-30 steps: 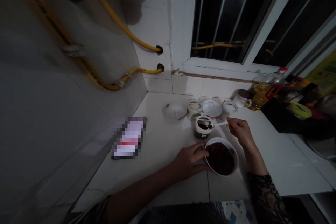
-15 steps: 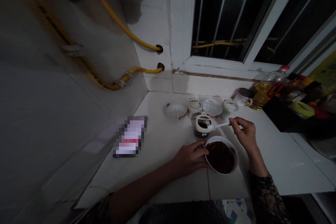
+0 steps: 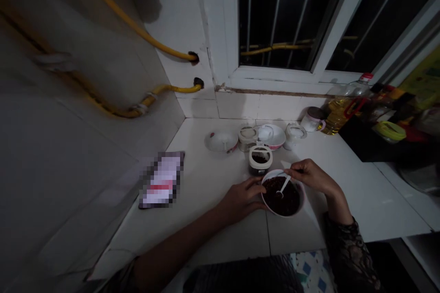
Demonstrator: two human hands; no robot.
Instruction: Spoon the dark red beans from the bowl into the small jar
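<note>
My left hand (image 3: pixel 242 199) grips the near-left rim of a white bowl (image 3: pixel 303 198), its thumb over the edge. Dark red, flaky stuff (image 3: pixel 288 203) that looks like ground chili lies in the bowl. Between the fingertips of my right hand (image 3: pixel 314 176) is the handle of a small white spoon (image 3: pixel 284 184). Its tip rests in or just above the dark stuff; I cannot tell which. Right behind the bowl stands a lidded seasoning jar (image 3: pixel 261 165) with dark contents.
Farther back are a glass dish (image 3: pixel 220 146), another bowl (image 3: pixel 280 139), and two pale seasoning jars (image 3: pixel 247 139). A mug (image 3: pixel 311 121) and an oil bottle (image 3: pixel 335 116) stand at the right, beside a dark rack of bottles. A blurred-out phone-like thing (image 3: pixel 163 178) lies left.
My right hand has brought the spoon from the mouth of the dark jar down into the bowl. The left hand still holds the bowl. The whole view has shifted slightly.
</note>
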